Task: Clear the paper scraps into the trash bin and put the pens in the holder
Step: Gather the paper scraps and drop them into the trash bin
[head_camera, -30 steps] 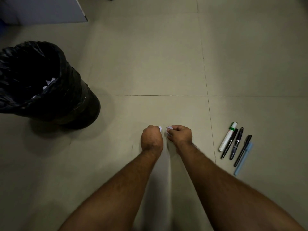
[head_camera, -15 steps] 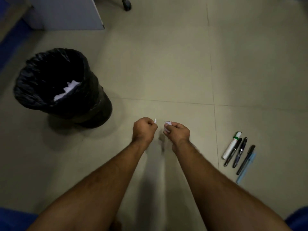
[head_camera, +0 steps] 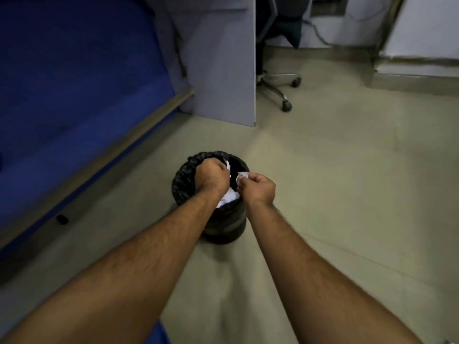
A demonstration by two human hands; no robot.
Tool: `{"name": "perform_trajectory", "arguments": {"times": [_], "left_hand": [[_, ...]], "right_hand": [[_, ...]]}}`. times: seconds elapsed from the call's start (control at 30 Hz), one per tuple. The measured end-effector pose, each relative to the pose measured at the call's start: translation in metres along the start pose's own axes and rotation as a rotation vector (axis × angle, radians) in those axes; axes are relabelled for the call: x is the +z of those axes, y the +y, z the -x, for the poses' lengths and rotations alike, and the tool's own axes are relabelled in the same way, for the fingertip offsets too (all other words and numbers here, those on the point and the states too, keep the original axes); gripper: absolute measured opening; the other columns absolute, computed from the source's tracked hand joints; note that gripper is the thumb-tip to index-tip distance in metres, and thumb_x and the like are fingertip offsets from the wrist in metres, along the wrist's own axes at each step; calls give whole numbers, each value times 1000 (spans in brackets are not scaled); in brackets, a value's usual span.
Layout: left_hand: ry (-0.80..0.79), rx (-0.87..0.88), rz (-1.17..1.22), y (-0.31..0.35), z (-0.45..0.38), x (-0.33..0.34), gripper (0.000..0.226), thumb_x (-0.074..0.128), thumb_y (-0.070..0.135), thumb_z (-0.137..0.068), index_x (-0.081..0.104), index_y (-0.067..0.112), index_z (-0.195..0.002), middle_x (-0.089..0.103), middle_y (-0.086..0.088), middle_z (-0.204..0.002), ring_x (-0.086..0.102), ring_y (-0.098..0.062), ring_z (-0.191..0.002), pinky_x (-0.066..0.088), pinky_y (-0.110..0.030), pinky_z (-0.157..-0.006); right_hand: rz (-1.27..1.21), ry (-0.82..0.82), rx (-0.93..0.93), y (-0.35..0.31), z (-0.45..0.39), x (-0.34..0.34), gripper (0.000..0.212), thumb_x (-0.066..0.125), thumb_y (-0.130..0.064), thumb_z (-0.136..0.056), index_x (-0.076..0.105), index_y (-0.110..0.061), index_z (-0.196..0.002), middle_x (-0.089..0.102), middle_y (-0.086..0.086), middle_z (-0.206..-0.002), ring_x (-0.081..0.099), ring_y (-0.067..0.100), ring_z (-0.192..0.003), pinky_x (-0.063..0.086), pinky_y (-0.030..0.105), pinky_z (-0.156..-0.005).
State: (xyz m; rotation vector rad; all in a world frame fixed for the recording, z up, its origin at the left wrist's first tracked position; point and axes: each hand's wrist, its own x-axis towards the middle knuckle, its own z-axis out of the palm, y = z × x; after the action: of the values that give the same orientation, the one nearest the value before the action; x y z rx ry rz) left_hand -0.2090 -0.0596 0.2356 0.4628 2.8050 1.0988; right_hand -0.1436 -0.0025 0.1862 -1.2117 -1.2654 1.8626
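Hovering over the trash bin, the left hand and right hand each pinched a paper scrap; curled fingers hid most of both scraps, blurred.

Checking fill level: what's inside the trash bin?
Inside the trash bin, white paper scraps lie against the near wall. The left hand and right hand, each gripping a scrap, cover the rest.
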Motion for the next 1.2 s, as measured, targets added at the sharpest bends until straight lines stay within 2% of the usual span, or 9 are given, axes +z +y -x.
{"name": "perform_trajectory", "arguments": {"times": [0.07, 0.17, 0.33, 0.5, 0.57, 0.67, 0.87, 1.03, 1.2], "left_hand": [[-54, -34, -56, -16, -14, -8, 24, 58, 22, -91, 74, 5, -85, 73, -16, -93, 68, -34, -93, 56, -38, -79], [-84, -79, -156, -36, -24, -15, 20, 60, 11, -90, 72, 7, -104, 70, -15, -113, 65, -33, -107, 52, -34, -88], [-192, -68, -333, -60, -25, -18, 24, 61, 12, -88, 71, 13, -110, 67, -12, -119, 63, -32, -109, 54, -37, -91], [-305, 5, -496, -64, -17, -22, 30, 66, 28, -81, 68, 16, -109, 66, -9, -117, 63, -30, -107, 54, -34, -86], [-325, 9, -506, -67, -15, -25, 33, 67, 33, -79, 68, 16, -108, 66, -10, -118, 63, -31, -107, 51, -31, -82], [-321, -28, -516, -75, -11, -31, 39, 67, 34, -79, 65, 15, -113, 63, -12, -123, 62, -31, -108, 52, -31, -82], [-338, -115, -272, -109, -11, -43, 69, 80, 50, -68, 60, 14, -123, 52, -14, -130, 56, -28, -113, 46, -26, -84], [-60, -158, -165, -137, -17, -59, 59, 79, 20, -63, 58, 18, -118, 52, -13, -123, 60, -34, -102, 53, -38, -91], [4, -214, -86, -143, -24, -66, 35, 63, 9, -78, 66, 13, -113, 68, -11, -116, 62, -31, -107, 48, -30, -87]], "right_hand": [[270, -26, -113, 1, -2, 23, 6, 75, -13, -79, 75, -19, -78, 76, -1, -81, 73, 19, -82, 59, 32, -81], [593, -113, -213, 2, -4, 38, 24, 71, -19, -84, 76, -18, -108, 75, 1, -108, 69, 21, -103, 46, 19, -83], [858, -174, -311, 2, -7, 38, 35, 64, -18, -88, 70, -21, -122, 70, 1, -124, 64, 22, -115, 46, 22, -91], [813, -19, -413, 18, 12, 21, 33, 61, -13, -82, 74, -22, -111, 72, 3, -113, 65, 27, -105, 49, 29, -85], [825, 74, -468, 32, 20, 15, 34, 63, -11, -78, 74, -21, -109, 65, 7, -119, 58, 32, -108, 49, 36, -88], [726, 149, -327, 45, 21, 13, 39, 64, -10, -80, 70, -16, -119, 52, 16, -136, 52, 37, -122, 45, 38, -97], [598, 32, -215, 54, 29, 37, 36, 64, -13, -85, 68, -11, -121, 68, 13, -121, 62, 34, -112, 46, 33, -89], [513, -171, -183, 57, 31, 74, 47, 65, -13, -86, 61, -15, -132, 66, 9, -128, 60, 29, -119, 43, 30, -100], [437, -462, -129, 111, -9, 103, 77, 62, -32, -62, 49, -39, -137, 61, -5, -134, 60, 16, -121, 47, 41, -108]]}}
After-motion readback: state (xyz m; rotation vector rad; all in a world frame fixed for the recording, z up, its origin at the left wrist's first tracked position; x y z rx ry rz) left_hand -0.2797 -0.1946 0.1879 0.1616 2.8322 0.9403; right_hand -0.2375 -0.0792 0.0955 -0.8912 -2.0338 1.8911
